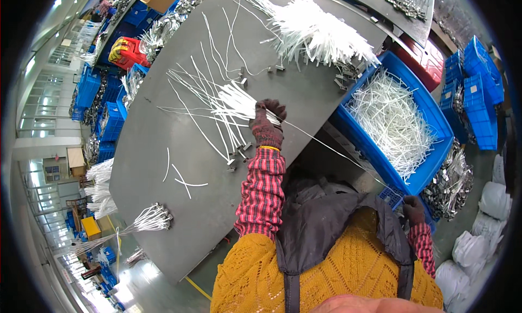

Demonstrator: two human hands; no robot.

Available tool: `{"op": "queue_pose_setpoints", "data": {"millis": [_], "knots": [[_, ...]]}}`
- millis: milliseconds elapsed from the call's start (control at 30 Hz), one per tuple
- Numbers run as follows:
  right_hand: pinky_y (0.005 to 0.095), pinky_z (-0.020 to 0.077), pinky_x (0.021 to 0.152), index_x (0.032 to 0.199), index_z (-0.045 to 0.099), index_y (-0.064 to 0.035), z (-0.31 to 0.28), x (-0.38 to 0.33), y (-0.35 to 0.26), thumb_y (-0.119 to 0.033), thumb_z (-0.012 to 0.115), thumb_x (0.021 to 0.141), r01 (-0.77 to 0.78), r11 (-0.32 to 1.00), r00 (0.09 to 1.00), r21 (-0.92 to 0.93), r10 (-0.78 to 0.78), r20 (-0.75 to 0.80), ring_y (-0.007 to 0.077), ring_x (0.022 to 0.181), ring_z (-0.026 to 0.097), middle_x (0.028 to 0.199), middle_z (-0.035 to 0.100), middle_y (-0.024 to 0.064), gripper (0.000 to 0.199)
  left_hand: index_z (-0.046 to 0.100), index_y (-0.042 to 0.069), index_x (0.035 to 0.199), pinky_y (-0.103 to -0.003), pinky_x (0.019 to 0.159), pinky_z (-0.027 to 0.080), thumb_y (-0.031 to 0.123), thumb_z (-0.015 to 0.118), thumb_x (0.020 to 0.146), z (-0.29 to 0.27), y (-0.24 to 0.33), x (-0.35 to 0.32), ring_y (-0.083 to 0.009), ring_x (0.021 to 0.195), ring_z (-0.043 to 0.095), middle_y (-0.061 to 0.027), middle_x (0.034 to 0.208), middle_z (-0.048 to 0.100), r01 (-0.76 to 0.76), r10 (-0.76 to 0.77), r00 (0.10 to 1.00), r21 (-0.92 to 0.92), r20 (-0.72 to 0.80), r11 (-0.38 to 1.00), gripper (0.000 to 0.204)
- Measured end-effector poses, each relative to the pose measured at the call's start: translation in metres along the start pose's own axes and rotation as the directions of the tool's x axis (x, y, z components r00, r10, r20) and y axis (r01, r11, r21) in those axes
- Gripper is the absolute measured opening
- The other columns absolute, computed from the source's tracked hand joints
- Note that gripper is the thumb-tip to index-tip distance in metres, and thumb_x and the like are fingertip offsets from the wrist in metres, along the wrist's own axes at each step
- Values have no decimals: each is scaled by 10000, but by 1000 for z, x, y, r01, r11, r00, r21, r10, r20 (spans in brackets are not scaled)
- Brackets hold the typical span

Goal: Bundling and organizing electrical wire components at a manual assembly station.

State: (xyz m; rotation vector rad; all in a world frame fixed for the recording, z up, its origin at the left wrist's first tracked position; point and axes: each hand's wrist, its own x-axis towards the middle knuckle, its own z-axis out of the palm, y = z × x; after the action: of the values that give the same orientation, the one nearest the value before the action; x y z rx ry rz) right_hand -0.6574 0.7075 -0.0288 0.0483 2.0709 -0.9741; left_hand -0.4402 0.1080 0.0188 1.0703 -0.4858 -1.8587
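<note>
My left hand (267, 124), in a dark maroon knitted glove, is closed round a bundle of white wires (236, 102) over the grey table. The wires fan out to the left across the tabletop, some ending in small metal clips (231, 163). One long thin wire (331, 147) runs from beside this hand down to the right, past the table edge. My right hand (413, 210), also gloved, is low at the right by the near corner of a blue crate (441, 150). Its fingers are mostly dark and hard to make out.
Cut white pieces (389, 117) fill the blue crate. A big heap of white wires (321, 33) lies at the table's far side. Another bundle (152, 218) sits at the left edge of the table (147, 166). White sacks (470, 250) and stacked blue bins (481, 112) stand at the right.
</note>
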Motion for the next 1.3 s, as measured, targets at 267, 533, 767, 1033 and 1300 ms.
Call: {"op": "queue_pose_setpoints", "data": {"millis": [267,533,767,1033,1300], "knots": [[359,469,1029,1451,471,-61,245,19,-244,-144,674,887,446,889,769,101,-439,464,234,1222,578,1325,596,163,605,644,-6,989,-437,746,611,261,646,971,-15,-25,-28,-298,818,710,-145,932,708,23,-37,984,82,173,996,268],[359,565,690,1384,510,-81,420,22,-362,-80,715,847,554,790,617,261,-601,508,199,756,666,956,679,138,575,686,-27,991,-356,790,556,252,662,960,-31,22,-17,-216,824,687,-103,933,719,-224,189,972,323,136,919,282],[411,546,800,1374,517,-125,493,55,-407,-190,689,878,745,663,464,74,-595,656,298,874,679,1015,677,144,529,691,-8,1018,-331,600,541,263,618,966,-80,86,25,-185,691,676,-73,827,700,-86,200,977,723,-74,685,286],[460,522,883,1161,615,-111,582,178,-478,-142,507,929,833,309,542,-460,-625,562,396,1023,626,1154,585,197,258,585,-37,1045,-331,514,553,202,637,950,-119,127,21,-214,629,653,-151,843,662,-37,84,980,253,-179,967,263],[426,544,842,993,629,-64,494,131,-447,-85,770,768,988,93,144,-123,-838,526,343,992,652,1077,648,151,266,584,-53,1032,-386,663,598,198,631,953,-106,141,9,-294,785,688,-183,954,671,-18,31,990,89,-136,996,268]]}}
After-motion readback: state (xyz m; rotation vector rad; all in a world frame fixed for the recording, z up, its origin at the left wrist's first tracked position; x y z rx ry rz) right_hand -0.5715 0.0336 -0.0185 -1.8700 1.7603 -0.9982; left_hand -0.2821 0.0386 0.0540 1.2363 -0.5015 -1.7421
